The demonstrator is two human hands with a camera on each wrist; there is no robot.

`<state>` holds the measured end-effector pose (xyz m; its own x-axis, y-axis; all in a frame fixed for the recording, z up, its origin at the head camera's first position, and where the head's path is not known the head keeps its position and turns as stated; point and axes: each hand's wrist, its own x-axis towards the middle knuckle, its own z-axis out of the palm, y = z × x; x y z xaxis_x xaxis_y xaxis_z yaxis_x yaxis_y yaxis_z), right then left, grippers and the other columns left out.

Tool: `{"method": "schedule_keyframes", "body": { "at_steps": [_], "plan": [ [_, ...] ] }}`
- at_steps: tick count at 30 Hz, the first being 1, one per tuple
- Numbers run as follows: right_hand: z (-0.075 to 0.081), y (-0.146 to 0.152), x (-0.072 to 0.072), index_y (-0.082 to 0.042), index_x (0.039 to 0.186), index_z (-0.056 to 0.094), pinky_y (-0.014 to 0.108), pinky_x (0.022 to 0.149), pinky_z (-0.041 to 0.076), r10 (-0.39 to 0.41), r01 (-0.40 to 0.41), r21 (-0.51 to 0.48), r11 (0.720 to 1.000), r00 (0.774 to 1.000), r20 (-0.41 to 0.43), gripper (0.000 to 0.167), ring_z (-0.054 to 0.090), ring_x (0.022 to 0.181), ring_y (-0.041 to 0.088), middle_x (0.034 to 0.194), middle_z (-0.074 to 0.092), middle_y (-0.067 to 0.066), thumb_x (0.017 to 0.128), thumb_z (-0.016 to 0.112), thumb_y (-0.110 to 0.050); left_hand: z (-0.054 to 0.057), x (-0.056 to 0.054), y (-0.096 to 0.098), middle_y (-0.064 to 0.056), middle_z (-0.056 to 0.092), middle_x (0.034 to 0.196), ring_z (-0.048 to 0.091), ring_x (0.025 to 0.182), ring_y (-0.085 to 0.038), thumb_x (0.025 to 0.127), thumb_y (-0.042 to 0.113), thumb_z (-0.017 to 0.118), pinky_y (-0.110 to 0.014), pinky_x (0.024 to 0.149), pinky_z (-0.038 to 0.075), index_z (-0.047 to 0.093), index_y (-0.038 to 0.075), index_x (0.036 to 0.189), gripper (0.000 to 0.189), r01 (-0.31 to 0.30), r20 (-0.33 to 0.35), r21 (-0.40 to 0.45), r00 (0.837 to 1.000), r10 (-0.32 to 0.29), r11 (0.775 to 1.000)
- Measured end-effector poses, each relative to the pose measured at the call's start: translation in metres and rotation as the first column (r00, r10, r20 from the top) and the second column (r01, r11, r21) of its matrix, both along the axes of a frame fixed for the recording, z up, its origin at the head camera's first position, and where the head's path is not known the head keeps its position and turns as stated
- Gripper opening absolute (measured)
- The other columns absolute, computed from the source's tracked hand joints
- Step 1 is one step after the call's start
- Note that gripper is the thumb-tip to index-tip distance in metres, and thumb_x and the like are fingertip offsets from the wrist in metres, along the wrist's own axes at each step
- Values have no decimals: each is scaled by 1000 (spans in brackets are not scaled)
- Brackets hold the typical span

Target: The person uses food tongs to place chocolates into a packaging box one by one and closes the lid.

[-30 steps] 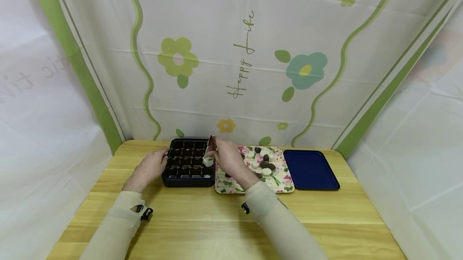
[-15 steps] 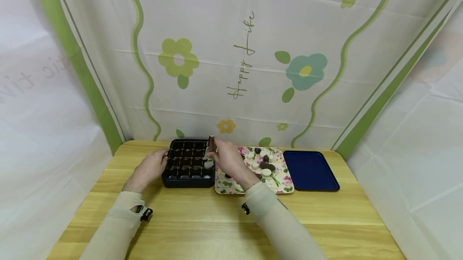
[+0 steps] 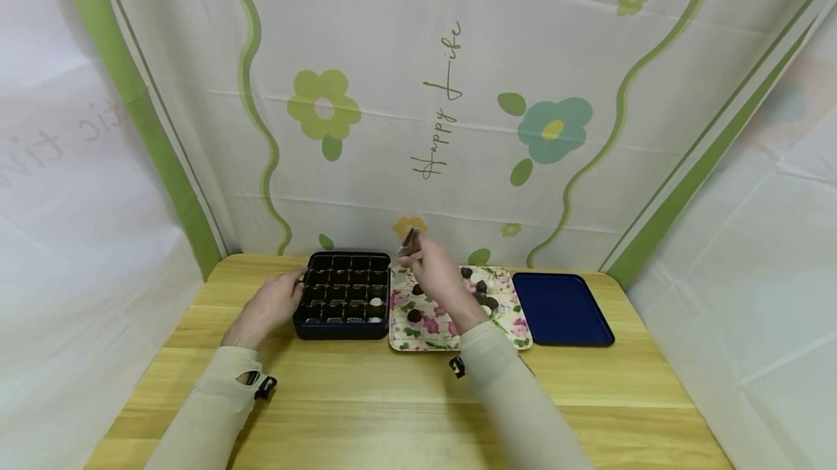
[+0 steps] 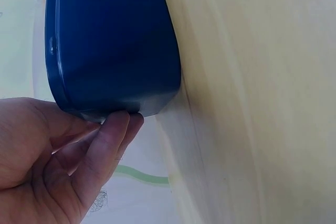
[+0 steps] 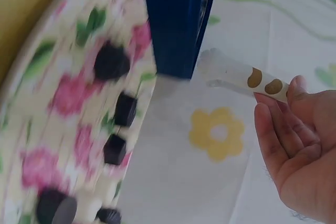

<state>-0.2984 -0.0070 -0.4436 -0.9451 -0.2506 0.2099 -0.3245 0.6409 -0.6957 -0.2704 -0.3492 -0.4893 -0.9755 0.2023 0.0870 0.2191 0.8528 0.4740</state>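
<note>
My left hand point(image 3: 277, 303) holds the left side of a dark blue box point(image 3: 343, 332), its fingertips against the wall near a corner in the left wrist view. Inside the box is a brown divided insert point(image 3: 336, 277). One white chocolate point(image 3: 375, 302) sits in a right-hand compartment, with another white piece point(image 3: 375, 319) in the compartment in front of it. My right hand point(image 3: 441, 277) pinches small clear tongs point(image 5: 236, 74) with scalloped tips. The tongs are raised near the box's right rim, with nothing between their tips.
A flowered tray point(image 3: 405, 341) beside the box bears several dark chocolates point(image 5: 112, 62) and some white ones, partly hidden by my right arm. To its right lies a shallow blue tray point(image 3: 562, 306). A white printed curtain point(image 3: 392, 114) hangs behind the wooden table point(image 3: 353, 397).
The tongs have let go of the white chocolate in the box's right-hand column. My right hand has lifted them up and to the right, over the flowered tray. The left hand stays put.
</note>
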Motion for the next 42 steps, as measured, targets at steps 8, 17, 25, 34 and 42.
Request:
{"method": "schedule_keyframes", "body": {
  "at_steps": [8, 17, 25, 34, 42],
  "plan": [
    [-13, 38, -21, -16, 128, 69, 37, 73, 65, -118, 122, 99, 988, 992, -47, 13, 85, 102, 25, 131, 84, 7, 117, 74, -22, 1, 1, -1, -7, 59, 74, 45, 53, -13, 122, 6, 52, -32, 55, 42, 53, -11, 168, 49, 1, 1, 12, 1000, -1, 1000],
    [-25, 48, -34, -16, 126, 71, 43, 83, 70, -155, 164, 151, 975, 986, -67, 13, 85, 105, 27, 127, 85, 8, 116, 76, -21, 2, 0, 1, -7, 59, 76, 45, 54, -13, 122, 5, 53, -33, 58, 43, 53, -11, 168, 49, -2, -3, 3, 1000, 2, 1000],
    [-34, 44, -41, -9, 129, 74, 36, 77, 69, -139, 147, 213, 966, 989, -55, 17, 87, 105, 28, 126, 87, 12, 115, 77, -18, 0, -1, 1, -6, 58, 73, 44, 52, -13, 122, 6, 53, -32, 56, 42, 53, -10, 168, 49, 0, 2, 6, 1000, 0, 1000],
    [-33, 45, -41, -6, 124, 73, 30, 70, 65, -163, 158, 208, 965, 987, 5, 9, 88, 113, 30, 124, 87, 13, 118, 72, -12, 1, 0, 1, -5, 57, 71, 44, 52, -13, 123, 7, 52, -32, 56, 42, 53, -10, 169, 49, 3, 4, 12, 1000, -4, 1000],
    [-31, 43, -37, -7, 121, 74, 32, 69, 66, -149, 152, 216, 965, 988, -26, 9, 88, 107, 29, 119, 87, 13, 117, 74, -15, 3, 2, -1, -8, 60, 78, 46, 54, -14, 122, 5, 53, -32, 59, 42, 53, -11, 168, 49, -1, 4, 7, 1000, 1, 1000]
  ]
}}
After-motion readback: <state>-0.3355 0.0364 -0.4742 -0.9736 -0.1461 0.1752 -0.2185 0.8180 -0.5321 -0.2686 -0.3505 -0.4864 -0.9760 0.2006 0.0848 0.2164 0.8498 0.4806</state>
